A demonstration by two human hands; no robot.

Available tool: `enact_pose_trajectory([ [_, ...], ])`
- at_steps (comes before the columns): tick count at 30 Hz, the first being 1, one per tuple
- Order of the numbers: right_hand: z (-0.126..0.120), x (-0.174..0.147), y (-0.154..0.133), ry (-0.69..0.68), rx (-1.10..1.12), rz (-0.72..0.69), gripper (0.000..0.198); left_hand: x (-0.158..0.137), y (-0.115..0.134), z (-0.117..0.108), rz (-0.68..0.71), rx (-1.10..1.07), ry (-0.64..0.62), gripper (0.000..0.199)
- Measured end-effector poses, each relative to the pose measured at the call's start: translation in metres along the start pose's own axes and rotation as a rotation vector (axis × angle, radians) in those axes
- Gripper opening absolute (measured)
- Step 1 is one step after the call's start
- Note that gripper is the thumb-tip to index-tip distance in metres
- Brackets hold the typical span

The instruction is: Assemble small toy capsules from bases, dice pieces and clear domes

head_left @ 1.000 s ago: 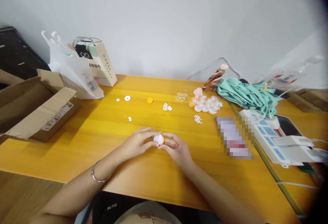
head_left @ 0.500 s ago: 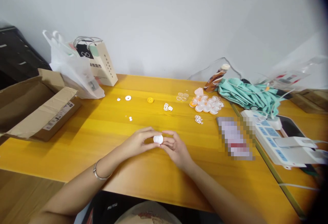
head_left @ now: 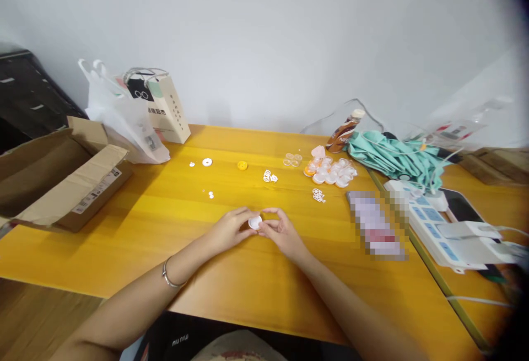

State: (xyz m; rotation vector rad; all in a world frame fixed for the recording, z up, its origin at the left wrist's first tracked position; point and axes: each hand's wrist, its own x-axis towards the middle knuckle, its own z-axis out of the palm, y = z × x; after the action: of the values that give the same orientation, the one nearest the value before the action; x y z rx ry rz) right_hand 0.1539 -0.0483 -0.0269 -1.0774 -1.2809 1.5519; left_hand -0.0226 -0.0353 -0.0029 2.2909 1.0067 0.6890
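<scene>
A small round white piece [head_left: 255, 222] is held between my two hands above the table's near middle. My left hand [head_left: 232, 230] pinches it from the left, thumb below and fingers above. From the right, the thumb and fingers of my right hand [head_left: 283, 233] close on its edge. Beyond my hands lie a yellow round part [head_left: 242, 166], a white ring [head_left: 207, 162] and several white openwork pieces [head_left: 270, 176]. More such white pieces [head_left: 318, 195] lie to the right. Clear rings [head_left: 292, 160] sit near a cluster of white-and-orange round parts [head_left: 334, 172].
An open cardboard box [head_left: 88, 184], a white plastic bag [head_left: 124, 118] and a paper bag [head_left: 173, 113] stand at left. On the right are a drink bottle [head_left: 345, 131], a folded teal umbrella [head_left: 397, 154], a blurred phone [head_left: 376, 226] and a power strip [head_left: 433, 226] with chargers.
My right thumb and fingers have shifted on the round piece, with the thumb now at its front edge. The piece stays between both hands. The camera view has moved slightly.
</scene>
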Motion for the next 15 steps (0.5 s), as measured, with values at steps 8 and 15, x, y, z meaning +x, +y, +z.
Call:
enact_pose_trajectory([
  [8, -0.097, 0.012, -0.022, 0.723, -0.640, -0.267, 0.037, -0.001, -0.009, -0.004, -0.008, 0.075, -0.027, 0.033],
  [15, -0.154, 0.016, -0.006, 0.771, -0.931, -0.128, 0.035, -0.003, -0.007, -0.002, 0.000, 0.035, -0.017, 0.041],
])
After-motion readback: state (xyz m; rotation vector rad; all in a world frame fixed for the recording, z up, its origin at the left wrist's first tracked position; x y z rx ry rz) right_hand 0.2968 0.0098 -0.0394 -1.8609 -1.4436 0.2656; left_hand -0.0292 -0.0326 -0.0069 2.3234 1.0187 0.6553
